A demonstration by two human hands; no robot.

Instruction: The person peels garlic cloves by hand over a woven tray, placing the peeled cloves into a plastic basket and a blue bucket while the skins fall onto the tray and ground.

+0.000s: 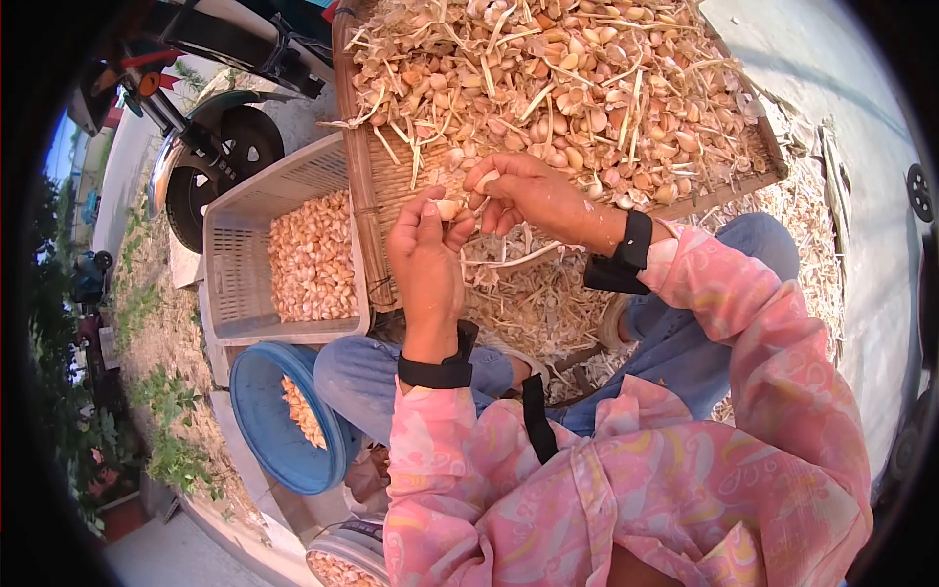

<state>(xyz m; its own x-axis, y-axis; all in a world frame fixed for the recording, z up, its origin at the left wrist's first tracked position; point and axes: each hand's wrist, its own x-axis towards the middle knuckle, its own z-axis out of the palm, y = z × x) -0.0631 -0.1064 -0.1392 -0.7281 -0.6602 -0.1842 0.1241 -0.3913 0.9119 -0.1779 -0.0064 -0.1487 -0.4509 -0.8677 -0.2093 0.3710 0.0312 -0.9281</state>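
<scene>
From my head, I look down. My left hand (427,256) pinches a garlic clove (448,209) between thumb and fingers. Just beside it, my right hand (523,196) pinches a small pale bit (486,181); I can't tell if it is clove or skin. The woven tray (358,161) holds a big garlic heap (577,108). On my left sit a white crate (233,284) and a blue tub (256,416), both with cloves inside.

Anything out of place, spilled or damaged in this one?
Loose garlic husks litter the ground around the person's legs, outside the tray, so they look spilled, though they may simply be discarded. Otherwise nothing stands out: the crate and blue tub show no obvious damage.
</scene>
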